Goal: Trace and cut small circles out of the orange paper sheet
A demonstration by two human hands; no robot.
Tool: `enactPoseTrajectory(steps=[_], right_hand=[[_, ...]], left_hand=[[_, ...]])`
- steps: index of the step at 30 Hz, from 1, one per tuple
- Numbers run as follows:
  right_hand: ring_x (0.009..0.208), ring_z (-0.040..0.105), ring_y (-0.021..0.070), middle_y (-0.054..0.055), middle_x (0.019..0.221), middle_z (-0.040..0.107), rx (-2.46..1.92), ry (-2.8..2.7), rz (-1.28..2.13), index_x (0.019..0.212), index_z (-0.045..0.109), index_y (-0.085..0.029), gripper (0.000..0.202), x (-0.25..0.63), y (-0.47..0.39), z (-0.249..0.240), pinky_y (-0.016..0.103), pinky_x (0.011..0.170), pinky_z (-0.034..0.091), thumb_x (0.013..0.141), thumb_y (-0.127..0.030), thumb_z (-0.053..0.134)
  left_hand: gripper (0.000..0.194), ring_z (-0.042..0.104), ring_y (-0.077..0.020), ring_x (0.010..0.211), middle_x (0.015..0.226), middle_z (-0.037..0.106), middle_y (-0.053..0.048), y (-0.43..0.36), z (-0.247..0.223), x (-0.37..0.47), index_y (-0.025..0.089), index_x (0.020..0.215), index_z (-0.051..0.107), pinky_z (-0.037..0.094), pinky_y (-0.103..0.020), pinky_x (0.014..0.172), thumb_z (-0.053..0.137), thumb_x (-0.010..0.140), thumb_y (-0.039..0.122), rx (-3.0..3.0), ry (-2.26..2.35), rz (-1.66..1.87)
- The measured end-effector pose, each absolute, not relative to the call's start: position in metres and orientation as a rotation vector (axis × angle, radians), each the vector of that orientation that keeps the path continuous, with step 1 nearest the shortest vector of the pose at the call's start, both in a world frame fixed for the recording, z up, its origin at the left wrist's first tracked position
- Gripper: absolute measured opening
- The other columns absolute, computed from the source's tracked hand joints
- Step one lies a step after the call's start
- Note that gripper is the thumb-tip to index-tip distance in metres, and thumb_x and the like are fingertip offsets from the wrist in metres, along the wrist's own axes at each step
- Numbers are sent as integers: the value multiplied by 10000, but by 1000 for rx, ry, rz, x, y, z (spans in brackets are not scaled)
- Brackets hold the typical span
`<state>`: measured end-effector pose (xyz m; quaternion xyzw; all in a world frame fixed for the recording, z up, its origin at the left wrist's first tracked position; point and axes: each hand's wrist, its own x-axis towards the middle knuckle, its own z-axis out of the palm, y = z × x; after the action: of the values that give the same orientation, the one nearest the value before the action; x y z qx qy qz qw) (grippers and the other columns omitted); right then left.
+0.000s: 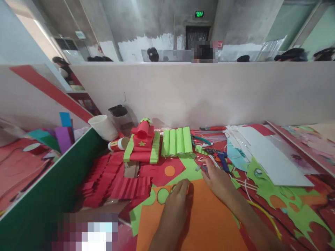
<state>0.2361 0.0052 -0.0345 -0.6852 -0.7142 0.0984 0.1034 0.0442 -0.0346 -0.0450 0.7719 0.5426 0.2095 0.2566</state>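
A large orange sheet [209, 219] lies in front of me on the table. My left hand [175, 202] rests on its upper part, the fingers bent and close together on the sheet near the top edge. Beside that hand is a green circle with a dark outline [163, 196]. My right hand [213, 176] reaches past the sheet's upper right, its thumb and fingers closed around something small and mostly hidden. Behind my hands stand a red and green paper tank model [142, 143] and a row of light green paper rolls [177, 141].
Pleated red paper [99, 177] fills the left side, by a green divider [52, 184]. A white cup [103, 127] stands at the back left. Blue-handled scissors [223, 161], green scraps [285, 198] and a white board [274, 153] lie to the right. A white partition [183, 90] runs behind.
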Motion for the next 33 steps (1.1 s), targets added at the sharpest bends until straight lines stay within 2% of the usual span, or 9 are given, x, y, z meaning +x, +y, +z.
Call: enactPoseTrajectory(steps=[6,12,16,20,24,27,30,33], right_hand=[[801,665,210,22,945,700,-1718,-1992,873,1191,515,-250,327,230,-7,-23,275,675,427,882,-341,567],[800,643,178,0,888,689,-1560,-1917,1173,1194,518,-217,387,221,-11,-32,255,703,445,826,-266,629],[740,627,157,-19,839,666,-1509,-1854,1163,1188,520,-214,377,218,-10,-42,234,660,442,825,-227,620],[688,606,147,-21,794,647,-1491,-1855,1077,1133,561,-199,297,217,-9,-40,228,631,434,837,-188,591],[780,611,163,14,859,661,-1430,-2024,828,885,646,-189,54,216,-10,-26,235,673,425,867,-191,594],[849,609,160,27,938,661,-1307,-2188,718,853,664,-190,117,217,-12,-23,242,739,419,911,-169,565],[857,604,162,31,966,657,-1240,-2388,666,897,688,-202,167,220,-11,-28,254,743,406,941,-157,533],[891,602,168,25,973,656,-1204,-2501,654,901,701,-212,168,225,-10,-33,259,759,401,913,-120,561]], left_hand=[[339,639,-185,1043,1259,605,-81,-33,-50,44,240,1217,518,492,-267,756,398,916,139,2134,1460,576],[312,619,-205,1102,1359,539,-106,-31,-59,40,229,1183,548,507,-306,812,440,906,134,2093,1421,684],[340,628,-215,1092,1426,484,-104,-33,-57,39,245,1192,559,519,-323,794,452,896,117,2106,1454,678],[354,620,-214,1066,1274,580,-105,-33,-50,36,221,1192,557,506,-321,812,441,882,93,2134,1484,733],[386,620,-213,976,1081,629,-98,-28,-46,25,187,1190,543,485,-320,800,375,872,47,2089,1624,822],[400,611,-214,974,1089,624,-87,-24,-44,15,192,1157,548,470,-312,796,389,834,18,2063,1704,837],[451,617,-194,954,1050,640,-63,-23,-36,10,203,1093,569,456,-279,780,385,765,-46,2131,1664,647],[453,627,-172,848,1005,650,-47,-28,-24,12,214,1013,598,443,-250,696,392,728,-72,2330,1464,236]])
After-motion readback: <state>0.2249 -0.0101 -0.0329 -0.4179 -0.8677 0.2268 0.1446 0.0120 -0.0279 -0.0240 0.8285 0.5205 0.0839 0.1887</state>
